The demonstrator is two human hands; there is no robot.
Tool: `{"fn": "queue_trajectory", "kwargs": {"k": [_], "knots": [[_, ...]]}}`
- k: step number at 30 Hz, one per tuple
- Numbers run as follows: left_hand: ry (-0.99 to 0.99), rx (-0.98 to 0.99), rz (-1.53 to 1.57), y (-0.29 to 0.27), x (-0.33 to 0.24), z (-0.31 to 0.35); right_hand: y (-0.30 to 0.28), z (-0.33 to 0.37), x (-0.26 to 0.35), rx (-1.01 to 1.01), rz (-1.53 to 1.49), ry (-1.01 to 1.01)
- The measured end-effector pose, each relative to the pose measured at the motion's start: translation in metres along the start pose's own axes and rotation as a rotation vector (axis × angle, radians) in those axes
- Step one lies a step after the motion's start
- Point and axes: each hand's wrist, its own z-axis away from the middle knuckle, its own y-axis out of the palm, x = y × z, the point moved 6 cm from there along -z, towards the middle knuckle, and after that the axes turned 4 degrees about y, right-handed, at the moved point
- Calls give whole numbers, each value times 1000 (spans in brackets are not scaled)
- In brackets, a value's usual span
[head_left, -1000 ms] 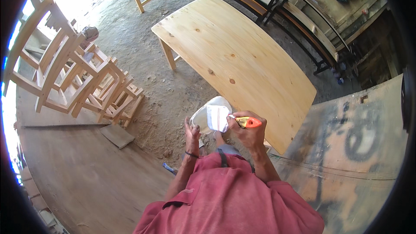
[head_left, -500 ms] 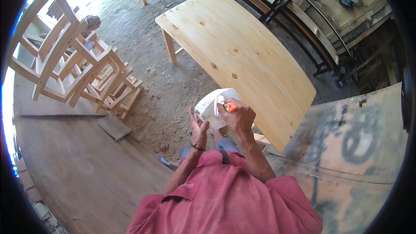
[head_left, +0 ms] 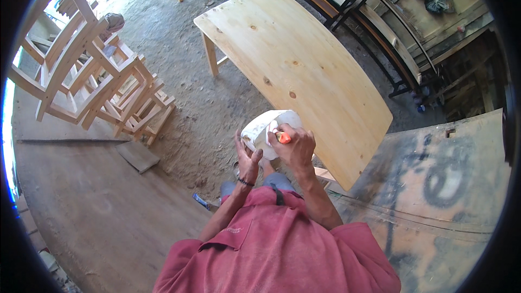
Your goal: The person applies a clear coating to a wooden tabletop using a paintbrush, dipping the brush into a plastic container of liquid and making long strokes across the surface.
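Observation:
My left hand (head_left: 248, 164) cups the near left side of a white plastic tub (head_left: 256, 132), its thumb toward me and its fingers partly hidden behind the wall. The tub is tilted, with its open mouth turned toward my hands. My right hand (head_left: 298, 149) is closed around a tool with an orange handle end (head_left: 283, 137), held at the tub's mouth. A pale part of that tool reaches into the tub; its working end is hidden. Just beyond my right hand lies a pale wooden tabletop (head_left: 304, 70) with dark knots.
Stacked unfinished wooden chair frames (head_left: 103, 70) stand at the left. Brown boards (head_left: 97, 201) spread at the lower left, and a stained panel (head_left: 429, 195) at the right. Long dark-framed benches (head_left: 374, 32) line the far right. A blue-handled item (head_left: 200, 201) lies near my left elbow.
The tool and my right hand have shifted slightly left and down at the tub's mouth. My left hand keeps its grip on the tub. The whole view has shifted a little.

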Motion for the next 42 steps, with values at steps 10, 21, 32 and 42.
{"fn": "queue_trajectory", "kwargs": {"k": [10,21,32,42], "knots": [[-43,-48,21,-11,11,-18,-22,-8,-7,37,-222,195],[-229,-103,79,-2,10,-60,-82,-41,-2,-68,-643,-108],[-191,-191,84,17,8,-155,-6,-127,-42,-113,-967,-248],[-198,-367,139,12,4,-251,138,-221,-37,299,-2110,671]]}}
